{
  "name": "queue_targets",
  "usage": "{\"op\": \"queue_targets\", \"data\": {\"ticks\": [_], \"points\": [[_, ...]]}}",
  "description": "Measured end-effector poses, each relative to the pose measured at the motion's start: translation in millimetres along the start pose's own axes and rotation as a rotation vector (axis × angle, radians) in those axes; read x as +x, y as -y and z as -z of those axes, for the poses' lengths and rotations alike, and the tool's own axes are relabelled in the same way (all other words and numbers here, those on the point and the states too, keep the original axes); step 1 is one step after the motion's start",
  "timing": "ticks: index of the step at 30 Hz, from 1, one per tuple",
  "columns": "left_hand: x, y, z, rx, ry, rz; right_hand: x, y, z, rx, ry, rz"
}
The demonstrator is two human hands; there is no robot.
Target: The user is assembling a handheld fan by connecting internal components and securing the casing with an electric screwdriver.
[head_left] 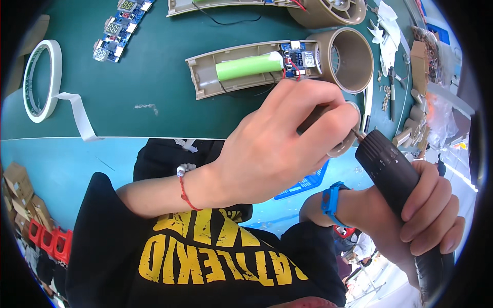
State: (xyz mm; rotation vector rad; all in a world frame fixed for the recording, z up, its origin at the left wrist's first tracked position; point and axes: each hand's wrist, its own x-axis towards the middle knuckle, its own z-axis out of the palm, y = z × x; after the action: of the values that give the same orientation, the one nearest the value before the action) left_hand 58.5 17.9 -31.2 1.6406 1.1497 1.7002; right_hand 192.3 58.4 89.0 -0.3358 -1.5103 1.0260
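Observation:
My left hand (280, 141) grips a beige round plastic part (345, 146), mostly hidden under my fingers, just off the near edge of the green mat. My right hand (421, 215) is wrapped around a black electric screwdriver (393, 169) whose tip touches that part. Just beyond my left hand lies an open beige handheld fan housing (205, 77) with a green cylindrical battery (248, 66), a small blue circuit board (297, 55) and a round duct (349, 59).
A roll of white double-sided tape (41, 79) with a loose tail lies at the left. Blue display circuit boards (118, 28) sit at the top left. A second fan housing (328, 11) is at the top. Loose parts and white fan blades (387, 31) crowd the right edge.

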Motion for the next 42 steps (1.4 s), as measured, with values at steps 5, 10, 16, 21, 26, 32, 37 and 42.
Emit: {"op": "queue_targets", "data": {"ticks": [5, 10, 16, 21, 26, 32, 37, 42], "points": [[1.0, -3.4, 1.0, -0.004, 0.004, 0.023, -0.8, 5.0, -6.5, -0.068, -0.031, -0.035], [1.3, -1.9, -1.3, -0.022, 0.0, 0.021, 5.5, 0.5, -2.5, -0.011, -0.043, -0.059], [1.3, -3.7, 0.6, 0.009, -0.011, 0.027, 19.5, 6.6, 11.5, -0.009, -0.081, -0.125], [2.3, -3.6, 0.3, -0.021, -0.003, 0.026, 18.8, 5.0, 5.0, -0.104, -0.092, -0.087], [1.1, -4.6, 1.2, -0.029, 0.005, 0.04, 17.7, 5.9, 2.8, -0.099, -0.105, -0.048], [-0.6, -1.9, 1.5, -0.029, -0.02, 0.028, 8.0, 12.6, 12.5, 0.015, -0.191, 0.039], [-1.8, 0.5, 0.0, 0.008, -0.021, 0.015, 9.5, 25.9, 17.7, -0.133, -0.355, 0.288], [0.6, -0.5, -1.9, -0.007, -0.024, 0.02, 6.2, 8.6, 18.0, -0.048, -0.239, 0.123]]}}
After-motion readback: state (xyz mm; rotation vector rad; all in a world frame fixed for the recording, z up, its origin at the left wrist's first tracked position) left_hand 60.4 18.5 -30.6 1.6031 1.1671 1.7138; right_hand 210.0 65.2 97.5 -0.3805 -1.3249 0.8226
